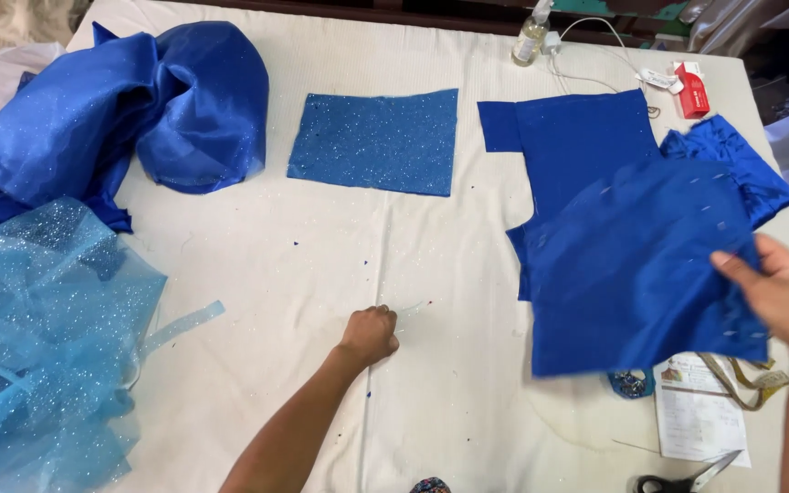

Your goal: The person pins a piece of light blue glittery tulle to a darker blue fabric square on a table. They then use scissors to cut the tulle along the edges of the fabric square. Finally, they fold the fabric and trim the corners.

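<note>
My right hand [778,290] grips the right edge of a royal blue cut fabric piece [632,274] and holds it lifted over the table's right side; pins show along the piece. My left hand [369,335] is a closed fist resting on the white table cover [321,265] near the middle, next to a thin pale sliver; whether it pinches that sliver I cannot tell. A glittery blue rectangle of fabric [376,141] lies flat farther back. Another flat blue piece [577,137] lies behind the lifted one.
Bunched blue satin [139,110] and light blue sparkly tulle [38,338] fill the left side. A spray bottle [530,36], white cable and red box [691,91] sit at the back. A printed sheet [696,415], measuring tape [751,379] and scissors [682,479] lie front right.
</note>
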